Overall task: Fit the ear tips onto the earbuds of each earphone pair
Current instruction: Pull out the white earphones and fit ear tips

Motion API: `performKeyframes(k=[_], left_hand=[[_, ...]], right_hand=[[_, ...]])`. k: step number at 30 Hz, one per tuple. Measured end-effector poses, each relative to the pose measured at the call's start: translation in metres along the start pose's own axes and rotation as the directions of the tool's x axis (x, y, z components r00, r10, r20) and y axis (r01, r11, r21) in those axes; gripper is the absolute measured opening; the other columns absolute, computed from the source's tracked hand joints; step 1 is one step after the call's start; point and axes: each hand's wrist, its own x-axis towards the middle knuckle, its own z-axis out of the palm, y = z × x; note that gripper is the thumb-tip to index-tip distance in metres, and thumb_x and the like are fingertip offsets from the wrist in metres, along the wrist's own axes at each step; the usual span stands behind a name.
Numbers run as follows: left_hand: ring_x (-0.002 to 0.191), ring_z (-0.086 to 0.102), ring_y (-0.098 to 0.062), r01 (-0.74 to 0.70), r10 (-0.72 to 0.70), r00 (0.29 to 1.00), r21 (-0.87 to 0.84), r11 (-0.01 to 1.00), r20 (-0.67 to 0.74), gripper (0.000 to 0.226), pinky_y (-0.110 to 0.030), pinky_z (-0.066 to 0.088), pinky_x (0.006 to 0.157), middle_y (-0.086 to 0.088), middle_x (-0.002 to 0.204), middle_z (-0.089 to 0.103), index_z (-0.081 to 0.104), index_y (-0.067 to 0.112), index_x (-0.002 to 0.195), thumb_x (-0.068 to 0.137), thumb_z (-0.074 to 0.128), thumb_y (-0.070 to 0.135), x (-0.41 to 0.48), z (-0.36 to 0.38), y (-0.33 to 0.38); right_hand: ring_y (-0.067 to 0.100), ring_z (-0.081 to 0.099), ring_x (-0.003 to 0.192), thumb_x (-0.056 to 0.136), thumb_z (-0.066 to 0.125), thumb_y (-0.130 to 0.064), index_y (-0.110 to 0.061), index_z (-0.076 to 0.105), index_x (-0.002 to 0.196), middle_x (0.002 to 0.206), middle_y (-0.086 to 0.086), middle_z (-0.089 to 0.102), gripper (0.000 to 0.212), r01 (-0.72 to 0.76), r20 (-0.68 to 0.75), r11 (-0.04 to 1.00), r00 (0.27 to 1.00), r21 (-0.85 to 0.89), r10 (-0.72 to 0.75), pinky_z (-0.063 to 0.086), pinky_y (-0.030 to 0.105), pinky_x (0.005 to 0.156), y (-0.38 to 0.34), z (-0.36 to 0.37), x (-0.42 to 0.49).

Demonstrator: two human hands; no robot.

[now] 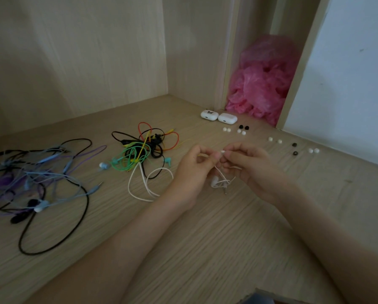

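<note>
My left hand (193,170) and my right hand (247,163) meet above the wooden surface, fingertips together around a small white earbud with its ear tip (223,151). Both hands pinch it. The white earphone cable (144,185) hangs from them and loops on the surface to the left; its second white earbud (214,182) dangles below my hands. Loose white ear tips (226,129) and black ear tips (243,127) lie in pairs along the far right. More white tips (313,150) and black tips (294,148) lie to the right of my hands.
A tangle of green, red, yellow and black earphones (144,148) lies in the middle, a blue, purple and black tangle (30,181) at the left. Two white earbud cases (218,116) sit by the back wall. A pink plastic bag (262,84) fills the corner gap.
</note>
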Motion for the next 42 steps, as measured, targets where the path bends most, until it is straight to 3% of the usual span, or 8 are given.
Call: performKeyframes(k=[2, 6, 12, 18, 27, 32, 36, 42], left_hand=[[0.055, 0.060, -0.010, 0.016, -0.014, 0.999, -0.054, 0.998, 0.031, 0.006, -0.016, 0.046, 0.051, 0.005, 0.064, 0.067, 0.057, 0.012, 0.085, 0.091, 0.059, 0.013, 0.0002, 0.0003, -0.0002], [0.057, 0.060, 0.003, 0.014, -0.014, 0.999, 0.010, 1.000, 0.038, 0.004, -0.009, 0.044, 0.053, 0.003, 0.074, 0.065, 0.060, 0.012, 0.088, 0.091, 0.058, 0.011, 0.0010, 0.0007, -0.0019], [0.069, 0.060, -0.007, 0.035, -0.036, 0.999, 0.069, 0.997, 0.018, 0.002, -0.016, 0.045, 0.063, -0.001, 0.081, 0.066, 0.061, 0.014, 0.087, 0.089, 0.062, 0.014, 0.0041, -0.0005, -0.0066], [0.055, 0.057, -0.006, 0.076, -0.076, 0.997, 0.010, 0.997, 0.006, 0.012, -0.016, 0.044, 0.054, 0.001, 0.070, 0.064, 0.061, 0.009, 0.086, 0.090, 0.061, 0.020, 0.0064, -0.0038, -0.0043], [0.082, 0.060, -0.021, 0.124, -0.121, 0.990, -0.038, 0.992, 0.071, 0.014, -0.040, 0.049, 0.086, -0.006, 0.082, 0.065, 0.063, 0.009, 0.092, 0.095, 0.050, 0.011, 0.0083, -0.0048, -0.0059], [0.078, 0.062, -0.016, 0.165, -0.156, 0.978, -0.052, 0.985, 0.141, 0.015, -0.030, 0.050, 0.077, -0.003, 0.080, 0.067, 0.065, 0.012, 0.092, 0.094, 0.051, 0.007, 0.0080, -0.0040, -0.0019], [0.088, 0.061, -0.022, 0.160, -0.156, 0.977, -0.015, 0.987, 0.147, 0.013, -0.039, 0.048, 0.089, -0.007, 0.086, 0.067, 0.067, 0.011, 0.093, 0.092, 0.054, 0.009, 0.0073, -0.0044, -0.0028], [0.093, 0.059, -0.029, 0.140, -0.140, 0.978, 0.009, 0.990, 0.154, 0.013, -0.048, 0.045, 0.097, -0.013, 0.091, 0.066, 0.068, 0.010, 0.092, 0.092, 0.055, 0.011, 0.0073, -0.0035, -0.0038]], right_hand=[[0.008, 0.062, 0.063, 0.091, 0.051, 0.000, -0.002, 0.058, 0.091, 0.072, 0.006, 0.065, 0.007, 0.003, 0.009, 1.000, 1.000, -0.012, -0.002, 0.052, 0.019, 0.060, 0.0008, -0.0002, 0.0001], [0.007, 0.059, 0.060, 0.092, 0.051, -0.002, -0.004, 0.059, 0.089, 0.073, 0.007, 0.062, 0.009, -0.015, -0.020, 0.998, 1.000, -0.055, 0.014, 0.050, 0.018, 0.056, 0.0039, -0.0032, 0.0022], [0.008, 0.060, 0.061, 0.091, 0.051, 0.000, -0.003, 0.058, 0.091, 0.071, 0.006, 0.064, 0.007, -0.043, -0.001, 0.999, 0.999, -0.031, 0.043, 0.051, 0.018, 0.058, 0.0038, -0.0067, 0.0041], [0.009, 0.061, 0.066, 0.093, 0.047, -0.002, -0.003, 0.060, 0.090, 0.074, 0.005, 0.064, 0.013, -0.036, 0.089, 0.998, 0.995, -0.042, 0.039, 0.053, 0.018, 0.062, 0.0035, -0.0023, 0.0004], [0.006, 0.063, 0.061, 0.093, 0.047, 0.001, -0.001, 0.059, 0.086, 0.068, 0.004, 0.067, 0.014, -0.080, 0.074, 0.997, 0.994, -0.011, 0.080, 0.052, 0.017, 0.058, 0.0049, -0.0056, 0.0021], [0.007, 0.059, 0.059, 0.093, 0.047, -0.002, -0.003, 0.059, 0.083, 0.068, 0.003, 0.064, 0.016, -0.091, 0.072, 0.995, 0.993, -0.029, 0.093, 0.051, 0.018, 0.056, 0.0051, -0.0088, 0.0032], [0.008, 0.050, 0.054, 0.095, 0.042, -0.004, -0.007, 0.057, 0.074, 0.063, 0.000, 0.058, 0.026, -0.109, 0.107, 0.988, 0.987, -0.108, 0.121, 0.043, 0.019, 0.049, 0.0047, -0.0081, 0.0012], [0.006, 0.044, 0.048, 0.096, 0.040, -0.005, -0.009, 0.055, 0.073, 0.057, -0.003, 0.054, 0.028, -0.161, 0.095, 0.984, 0.981, -0.069, 0.167, 0.040, 0.017, 0.045, 0.0041, -0.0078, 0.0009]])
